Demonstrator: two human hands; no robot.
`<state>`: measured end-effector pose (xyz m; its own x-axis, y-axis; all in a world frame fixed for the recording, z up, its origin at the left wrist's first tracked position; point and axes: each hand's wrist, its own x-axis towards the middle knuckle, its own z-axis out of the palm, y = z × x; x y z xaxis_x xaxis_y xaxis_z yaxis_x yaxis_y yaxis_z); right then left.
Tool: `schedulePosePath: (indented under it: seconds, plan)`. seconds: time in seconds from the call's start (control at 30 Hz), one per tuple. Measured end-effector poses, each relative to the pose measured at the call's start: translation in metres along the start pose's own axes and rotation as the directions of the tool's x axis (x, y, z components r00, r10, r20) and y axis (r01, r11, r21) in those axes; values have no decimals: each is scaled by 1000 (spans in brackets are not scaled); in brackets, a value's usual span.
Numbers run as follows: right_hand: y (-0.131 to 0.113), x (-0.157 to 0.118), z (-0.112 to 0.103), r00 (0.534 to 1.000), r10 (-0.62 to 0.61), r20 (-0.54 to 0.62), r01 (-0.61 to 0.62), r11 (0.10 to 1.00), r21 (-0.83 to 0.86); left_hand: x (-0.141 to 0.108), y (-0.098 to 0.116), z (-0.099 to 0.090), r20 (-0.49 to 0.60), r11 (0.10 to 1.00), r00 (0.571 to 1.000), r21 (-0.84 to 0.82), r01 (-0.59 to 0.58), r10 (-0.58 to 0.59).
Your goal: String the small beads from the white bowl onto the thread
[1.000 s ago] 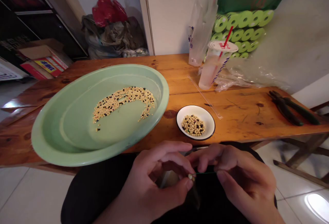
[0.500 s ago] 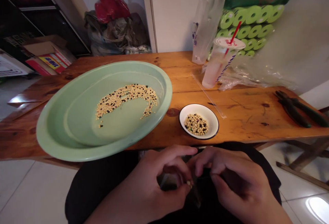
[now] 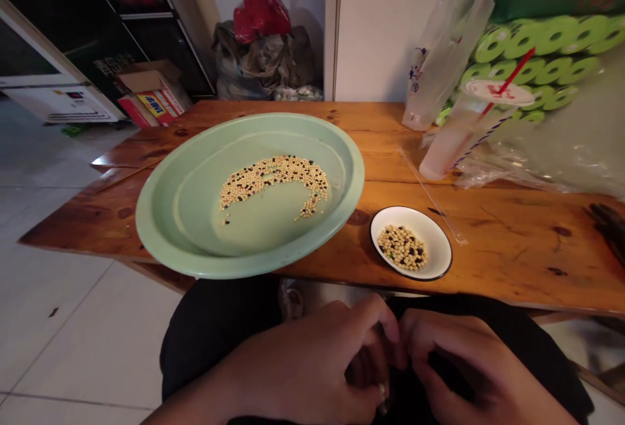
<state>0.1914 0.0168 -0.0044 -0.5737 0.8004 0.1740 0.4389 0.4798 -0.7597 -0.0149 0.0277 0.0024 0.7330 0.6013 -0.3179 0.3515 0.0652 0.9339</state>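
Observation:
My left hand (image 3: 332, 353) is curled above my dark-clad lap, with a few small cream beads (image 3: 382, 391) showing at its thumb tip. Fingertips touching or nearly touching it, my right hand (image 3: 463, 360) is closed in a pinch; whatever sits in that pinch is hidden. Just beyond the hands, a white bowl (image 3: 438, 252) with a dark rim holds cream and black beads (image 3: 403, 247). To its left, a large pale green basin (image 3: 195, 217) has many more such beads (image 3: 273, 174) spread in an arc on its bottom.
The wooden bench (image 3: 390, 191) carries a drink cup (image 3: 452, 138) with a red straw, a clear strip (image 3: 432, 197), plastic bags (image 3: 439, 67) and dark-handled pliers (image 3: 608, 226). Green rolls (image 3: 547, 54) are stacked behind. A cardboard box (image 3: 151, 96) stands at the left.
The view has turned left, so the bench things sit further right. My hands have drawn closer together, and the left fingers have curled in more. The beads stay at the left thumb.

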Motion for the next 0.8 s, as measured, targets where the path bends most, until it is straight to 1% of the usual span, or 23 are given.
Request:
schedulePosePath:
  seconds: [0.1,0.2,0.27,0.33,0.43,0.5,0.57,0.67,0.8]
  plan:
    - [1,4,0,1000,1,15,-1,1000,20,2,-4,1,41,998,999,-61,-18,21]
    - [6,2,1,999,20,47,-22,998,52,1,-4,1,36,989,999,-148,-19,24]
    - [10,-2,3,995,76,63,-80,994,68,0,-2,1,23,980,1000,-200,-13,18]
    - [12,-6,5,984,165,64,-172,978,116,-1,1,1,7,968,1000,-249,-12,14]
    - [11,-7,7,958,277,72,-286,914,289,-3,5,2,-62,944,998,-327,-42,23]
    - [10,-5,7,950,303,75,-305,849,432,-4,7,2,-132,920,991,-387,-70,20]
    - [8,-2,6,938,335,87,-328,780,534,-5,7,1,-195,892,981,-442,-92,4]
    - [8,1,5,924,364,121,-357,699,619,-5,7,1,-268,875,963,-466,-130,0]
    - [7,1,9,925,357,132,-340,619,707,-3,6,4,-375,864,925,-445,-236,60]
